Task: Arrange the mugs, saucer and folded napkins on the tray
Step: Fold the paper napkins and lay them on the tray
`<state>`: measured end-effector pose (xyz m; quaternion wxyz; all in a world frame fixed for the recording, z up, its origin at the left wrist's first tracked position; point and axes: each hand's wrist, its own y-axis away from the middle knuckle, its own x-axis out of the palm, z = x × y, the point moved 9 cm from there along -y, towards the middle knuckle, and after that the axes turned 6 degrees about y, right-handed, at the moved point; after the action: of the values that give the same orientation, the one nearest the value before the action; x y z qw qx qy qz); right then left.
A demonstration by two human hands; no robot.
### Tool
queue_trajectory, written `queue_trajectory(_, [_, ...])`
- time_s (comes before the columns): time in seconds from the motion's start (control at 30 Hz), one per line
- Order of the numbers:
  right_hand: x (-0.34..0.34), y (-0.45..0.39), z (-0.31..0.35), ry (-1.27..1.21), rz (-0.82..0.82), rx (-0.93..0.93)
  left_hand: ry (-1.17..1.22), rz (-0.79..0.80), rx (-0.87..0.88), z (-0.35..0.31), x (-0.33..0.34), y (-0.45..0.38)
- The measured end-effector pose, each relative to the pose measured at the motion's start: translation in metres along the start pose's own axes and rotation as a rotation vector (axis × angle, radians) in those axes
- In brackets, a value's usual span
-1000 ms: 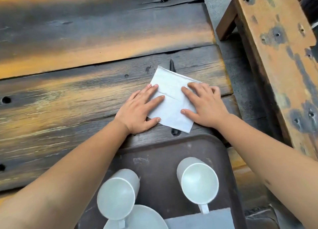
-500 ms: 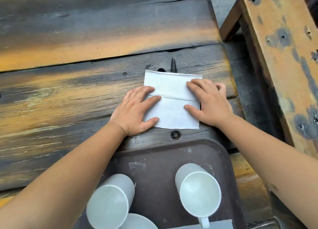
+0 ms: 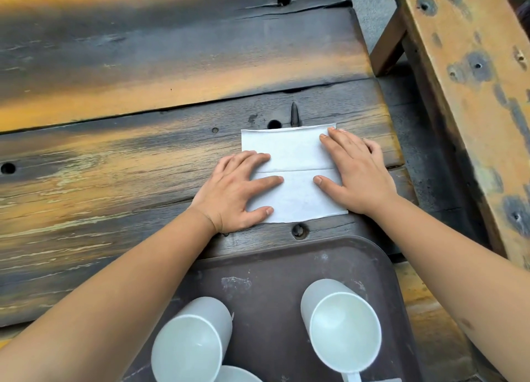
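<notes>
Two mugs [image 3: 345,328] on tray [image 3: 266,272], beyond it napkin [image 3: 292,169] flat on tabletop [image 3: 114,157], left hand [image 3: 233,192] and right hand [image 3: 355,172] both flat, pressing it, no grip: square edges before creasing, firm even pressure.

White napkin [image 3: 289,178], crossed by one thin crease line. Dark brown tray [image 3: 275,272] with pale scuff marks. Two pale grey-white mugs [image 3: 344,327], whiter inside. Weathered table [image 3: 143,66]: streaks of ochre-yellow over charcoal-black grain, dotted with dark holes. Orange-tan bench [image 3: 464,66], blotched grey-blue.
</notes>
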<state>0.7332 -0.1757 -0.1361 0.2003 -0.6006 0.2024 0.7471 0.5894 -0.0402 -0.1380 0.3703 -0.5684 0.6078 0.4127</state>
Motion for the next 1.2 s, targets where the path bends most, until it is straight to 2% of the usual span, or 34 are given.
queue_trajectory(0.27, [-0.012, -0.008, -0.031, -0.316, -0.18, 0.237, -0.07, 0.01, -0.002, 0.0, 0.001, 0.0])
queue_trajectory(0.43, [-0.006, -0.034, -0.033, -0.21, -0.152, 0.377, -0.074, -0.006, 0.001, 0.001, 0.001, 0.0])
queue_trajectory(0.53, [-0.004, -0.058, -0.027, -0.242, -0.082, 0.333, -0.071, -0.016, 0.007, 0.001, 0.0, -0.001])
queue_trajectory(0.63, [-0.007, -0.076, -0.017, -0.213, -0.017, 0.197, -0.064, -0.016, 0.004, 0.001, 0.0, -0.001])
queue_trajectory(0.73, [-0.012, -0.083, -0.007, -0.164, 0.006, 0.098, -0.055, -0.015, 0.002, 0.002, 0.0, -0.001])
queue_trajectory(0.87, [-0.019, -0.082, 0.003, -0.137, 0.025, 0.057, -0.026, -0.018, -0.018, 0.004, -0.001, 0.001])
queue_trajectory(1.0, [-0.025, -0.071, 0.01, -0.127, 0.038, 0.009, 0.117, -0.098, -0.082, 0.011, -0.006, 0.002])
queue_trajectory(1.2, [-0.042, -0.052, 0.024, -0.111, 0.013, -0.111, 0.44, -0.287, -0.274, 0.03, -0.02, 0.007])
